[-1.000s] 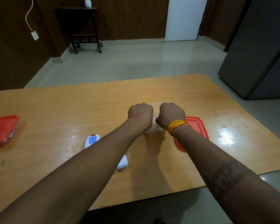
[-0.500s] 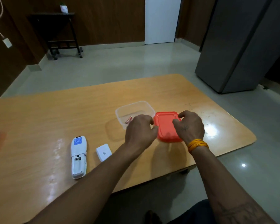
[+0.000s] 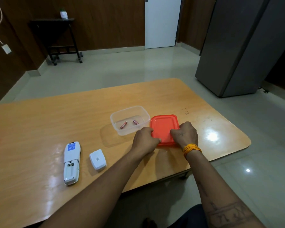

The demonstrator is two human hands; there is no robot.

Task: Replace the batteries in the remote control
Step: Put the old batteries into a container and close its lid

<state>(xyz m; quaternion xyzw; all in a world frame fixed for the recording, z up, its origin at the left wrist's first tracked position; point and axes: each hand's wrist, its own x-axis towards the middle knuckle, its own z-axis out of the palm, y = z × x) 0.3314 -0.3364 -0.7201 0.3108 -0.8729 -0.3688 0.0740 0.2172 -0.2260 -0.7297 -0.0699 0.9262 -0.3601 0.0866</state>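
Both hands grip the red lid point(image 3: 163, 127), left hand point(image 3: 144, 142) and right hand point(image 3: 185, 134). The two batteries point(image 3: 123, 125) lie in the clear tub point(image 3: 117, 128), just left (nearer the left hand).

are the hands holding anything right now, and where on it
Both hold the red lid lying on the table: the left hand grips its near-left edge, the right hand its near-right edge.
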